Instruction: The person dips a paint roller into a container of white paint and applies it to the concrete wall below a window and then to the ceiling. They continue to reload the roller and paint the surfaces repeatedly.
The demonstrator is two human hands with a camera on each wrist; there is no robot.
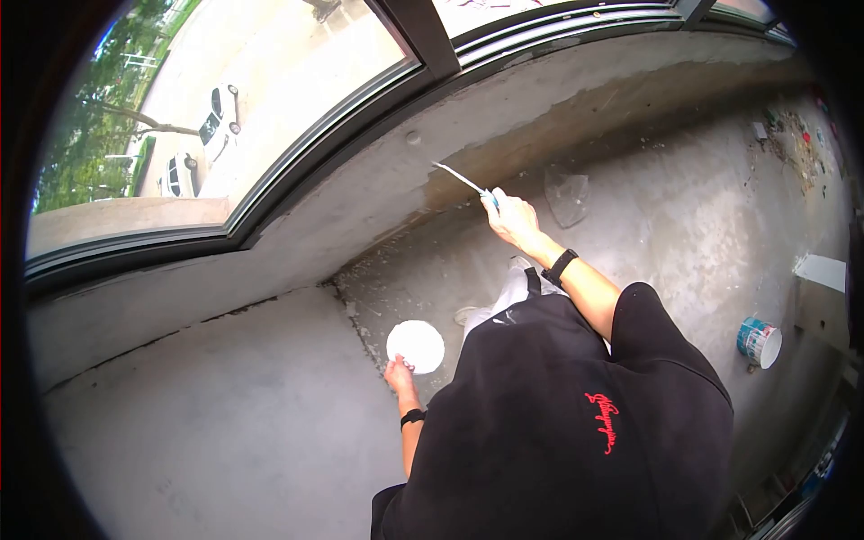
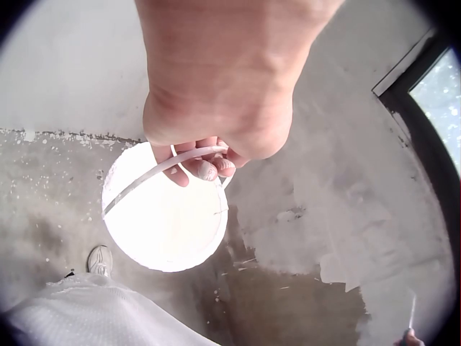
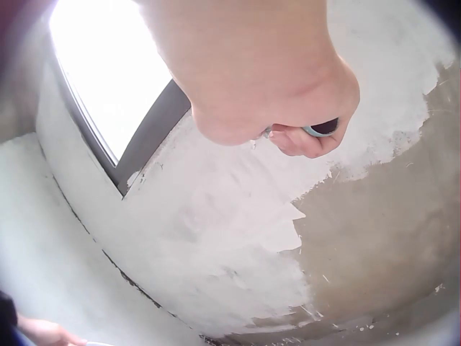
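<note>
My left hand (image 1: 400, 373) grips the thin handle (image 2: 155, 171) of a round white bucket (image 1: 416, 346), which hangs beneath the fingers; its inside looks bright white. My right hand (image 1: 513, 220) is curled round the handle of a thin-bladed tool (image 1: 459, 175), raised before the low wall under the window. In the right wrist view, the right hand (image 3: 288, 108) hides most of the tool, with a dark and teal handle end (image 3: 322, 129) showing. The wall carries a pale coat (image 3: 223, 216) that ends raggedly against a brown, uncoated part (image 3: 374, 231).
A dark window frame (image 1: 315, 126) runs above the low wall. On the floor lie a clear plastic bag (image 1: 567, 198) and a blue and white bucket (image 1: 759, 342) on its side. Debris (image 1: 796, 148) is scattered at the far right. A shoe (image 2: 99, 259) stands below the bucket.
</note>
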